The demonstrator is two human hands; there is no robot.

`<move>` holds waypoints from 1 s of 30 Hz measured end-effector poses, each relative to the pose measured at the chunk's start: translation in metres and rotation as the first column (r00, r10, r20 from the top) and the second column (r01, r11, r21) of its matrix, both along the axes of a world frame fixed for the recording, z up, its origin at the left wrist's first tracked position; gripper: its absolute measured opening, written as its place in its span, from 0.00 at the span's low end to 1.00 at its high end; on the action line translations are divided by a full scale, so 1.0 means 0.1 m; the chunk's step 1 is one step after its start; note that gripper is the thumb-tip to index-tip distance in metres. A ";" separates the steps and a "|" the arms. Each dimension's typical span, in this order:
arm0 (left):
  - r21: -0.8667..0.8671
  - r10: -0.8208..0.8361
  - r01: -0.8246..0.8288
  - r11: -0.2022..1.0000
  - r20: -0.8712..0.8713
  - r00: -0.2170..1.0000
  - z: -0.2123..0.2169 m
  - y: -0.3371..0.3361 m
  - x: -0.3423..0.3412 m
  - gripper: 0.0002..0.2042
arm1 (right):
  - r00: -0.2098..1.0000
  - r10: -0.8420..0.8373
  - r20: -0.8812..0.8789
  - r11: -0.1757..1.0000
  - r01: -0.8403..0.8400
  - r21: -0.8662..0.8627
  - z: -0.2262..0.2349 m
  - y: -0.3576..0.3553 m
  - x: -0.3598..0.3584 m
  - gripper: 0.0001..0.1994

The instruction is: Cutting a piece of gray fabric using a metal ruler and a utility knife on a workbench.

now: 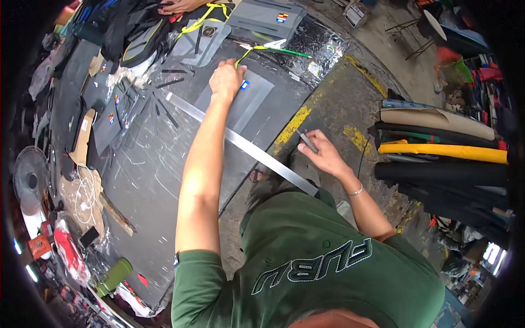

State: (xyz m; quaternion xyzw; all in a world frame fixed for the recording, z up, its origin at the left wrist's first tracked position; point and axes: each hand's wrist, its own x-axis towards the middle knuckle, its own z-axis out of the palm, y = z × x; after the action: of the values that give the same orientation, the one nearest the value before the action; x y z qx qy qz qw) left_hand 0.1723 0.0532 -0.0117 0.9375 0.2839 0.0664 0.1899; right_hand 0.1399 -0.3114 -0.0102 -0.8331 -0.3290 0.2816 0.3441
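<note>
My left hand (226,80) reaches across the worktable, fingers closed on the end of a narrow yellow tape (247,54) that looks like a soft measuring tape. Beneath that hand lies a dark grey panel (252,103) with a small blue label. A long metal ruler (262,156) slants under my left forearm, from the table to beside my shirt hem. Off the table's near edge, my right hand (326,154) grips a ridged grey utility knife (308,141), its tip pointing up and left.
Another person's hand (180,6) is at the far edge. A green pencil (290,52), dark strips (170,83) and grey cut pieces (262,23) lie on the table. Fabric rolls (443,150) are stacked at right. A fan (31,177) and phone (88,236) sit at left.
</note>
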 end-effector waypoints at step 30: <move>0.075 0.138 -0.120 0.990 -0.331 0.933 0.06 1.10 -1.45 0.27 | 0.962 -0.261 0.083 0.953 0.270 -0.136 0.20 -2.33 0.14 0.17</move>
State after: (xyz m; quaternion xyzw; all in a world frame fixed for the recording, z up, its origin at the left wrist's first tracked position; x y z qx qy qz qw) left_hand 0.0276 0.1628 -0.0058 0.9193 0.3709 -0.0743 0.1088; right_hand 0.1537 -0.5444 0.0103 -0.9013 -0.2035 0.2291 0.3062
